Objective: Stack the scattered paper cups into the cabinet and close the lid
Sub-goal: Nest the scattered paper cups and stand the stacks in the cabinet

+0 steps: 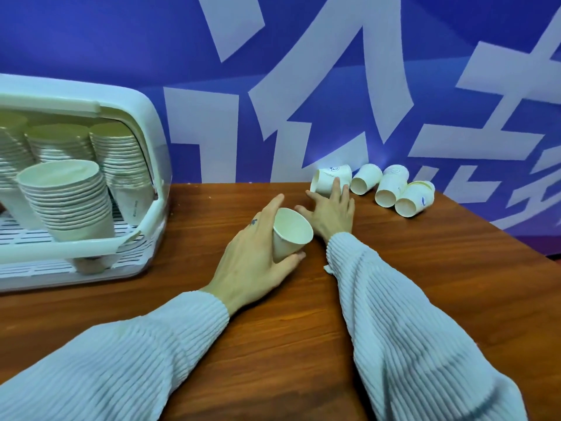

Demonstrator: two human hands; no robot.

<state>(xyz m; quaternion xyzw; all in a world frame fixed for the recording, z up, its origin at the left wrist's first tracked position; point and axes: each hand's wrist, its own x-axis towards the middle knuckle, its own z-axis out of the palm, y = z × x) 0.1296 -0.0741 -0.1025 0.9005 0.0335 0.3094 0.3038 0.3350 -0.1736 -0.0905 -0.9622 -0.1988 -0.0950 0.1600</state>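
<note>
no text can be read (wall [303, 86] strokes cropped, cup [331, 177] logos blurred).

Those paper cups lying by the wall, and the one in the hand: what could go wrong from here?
The loose cups lie on their sides, so the reaching right hand might nudge them into rolling along the table. The left hand grips its cup by the thin wall and could crush it. The front stack in the cabinet leans and may tip when a cup is added.

White paper cups [365, 182] with small blue logos, cream insides, white cabinet [145, 123] with slotted white tray [18, 235], reddish-brown wood-grain table [273, 344], pale blue ribbed sleeves [409, 329], deep blue wall [106, 41] with large white strokes
</note>
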